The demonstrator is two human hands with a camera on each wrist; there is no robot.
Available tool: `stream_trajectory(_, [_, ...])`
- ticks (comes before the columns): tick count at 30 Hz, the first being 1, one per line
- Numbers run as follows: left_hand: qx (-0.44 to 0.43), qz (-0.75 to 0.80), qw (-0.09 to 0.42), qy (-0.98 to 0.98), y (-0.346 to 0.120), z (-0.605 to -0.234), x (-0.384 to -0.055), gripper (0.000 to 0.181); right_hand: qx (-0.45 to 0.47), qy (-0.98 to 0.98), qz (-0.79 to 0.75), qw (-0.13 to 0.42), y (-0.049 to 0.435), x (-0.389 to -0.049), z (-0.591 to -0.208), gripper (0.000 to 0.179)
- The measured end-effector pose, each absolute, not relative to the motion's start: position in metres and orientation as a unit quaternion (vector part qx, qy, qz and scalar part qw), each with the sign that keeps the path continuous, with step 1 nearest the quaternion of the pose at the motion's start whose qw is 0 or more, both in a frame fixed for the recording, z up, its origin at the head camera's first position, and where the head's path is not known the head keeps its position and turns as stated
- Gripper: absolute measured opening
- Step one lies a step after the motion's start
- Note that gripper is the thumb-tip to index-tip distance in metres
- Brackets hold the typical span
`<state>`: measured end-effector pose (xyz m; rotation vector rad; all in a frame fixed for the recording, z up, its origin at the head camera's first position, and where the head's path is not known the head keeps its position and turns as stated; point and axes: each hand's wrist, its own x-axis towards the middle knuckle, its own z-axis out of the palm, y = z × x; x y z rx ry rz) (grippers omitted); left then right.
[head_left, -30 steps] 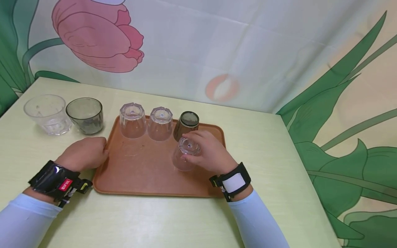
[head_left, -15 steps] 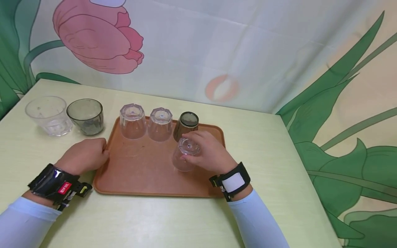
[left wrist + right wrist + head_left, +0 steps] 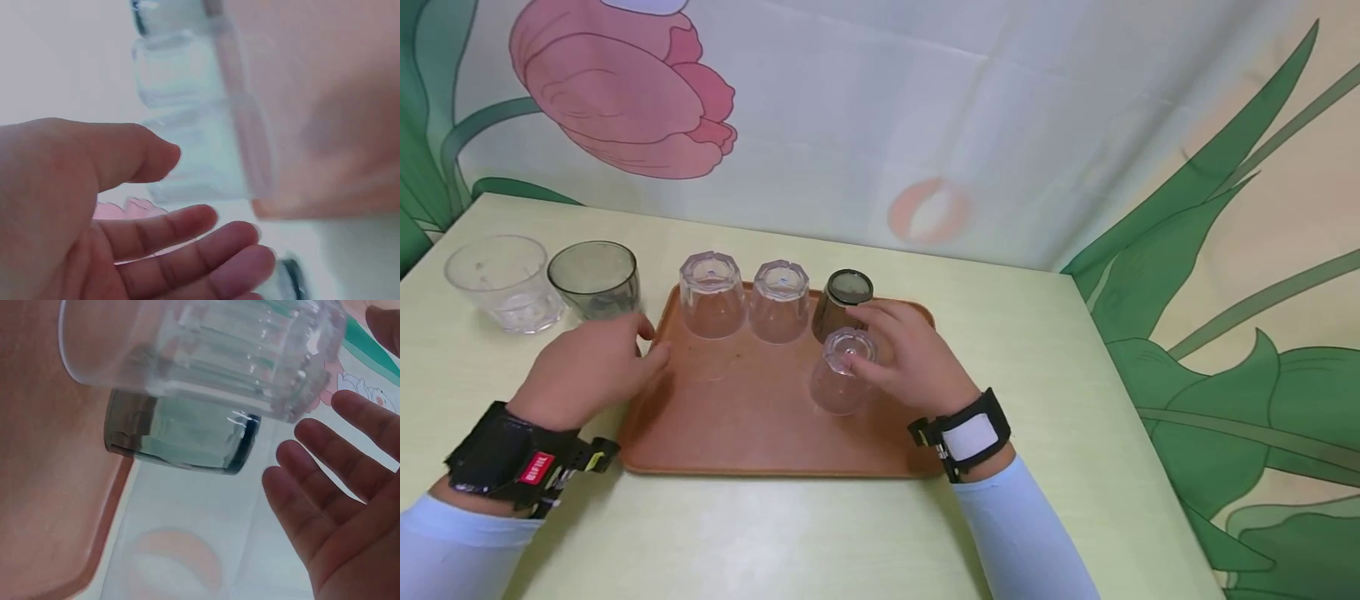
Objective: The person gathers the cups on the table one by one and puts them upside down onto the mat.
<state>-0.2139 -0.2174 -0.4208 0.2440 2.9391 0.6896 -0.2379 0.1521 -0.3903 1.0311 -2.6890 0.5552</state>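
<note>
An upside-down clear glass (image 3: 838, 383) stands on the right half of the brown tray (image 3: 730, 425). My right hand (image 3: 917, 358) is just above and beside its base. In the right wrist view the fingers (image 3: 312, 512) are spread and apart from that glass. My left hand (image 3: 587, 367) hovers over the tray's left edge, holding nothing; in the left wrist view its thumb and fingers (image 3: 187, 244) are apart. Along the tray's back edge, two more inverted clear glasses (image 3: 712, 304) (image 3: 780, 308) and an inverted smoky-grey glass (image 3: 848, 287) stand in a row.
Left of the tray, an upright clear glass (image 3: 505, 279) and an upright grey glass (image 3: 597, 271) stand on the pale table (image 3: 737, 533). A flower-printed curtain (image 3: 820, 125) hangs behind the table's back edge.
My right hand has loosened from the clear glass, its fingers rising off the base. The left hand has let go of the tray's left edge and lifted, its fingers uncurled.
</note>
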Motion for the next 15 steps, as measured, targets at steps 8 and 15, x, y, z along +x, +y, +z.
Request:
stream_trajectory(8, [0.126,0.245,-0.073,0.959,-0.192,-0.395,-0.200,0.045,0.334,-0.910,0.215,0.119,0.156,-0.235,-0.380,0.060])
stream_trajectory(15, [0.194,0.275,-0.156,0.929,-0.167,-0.383,-0.195,0.048,0.337,-0.907,0.217,0.133,0.159,-0.230,-0.374,0.064])
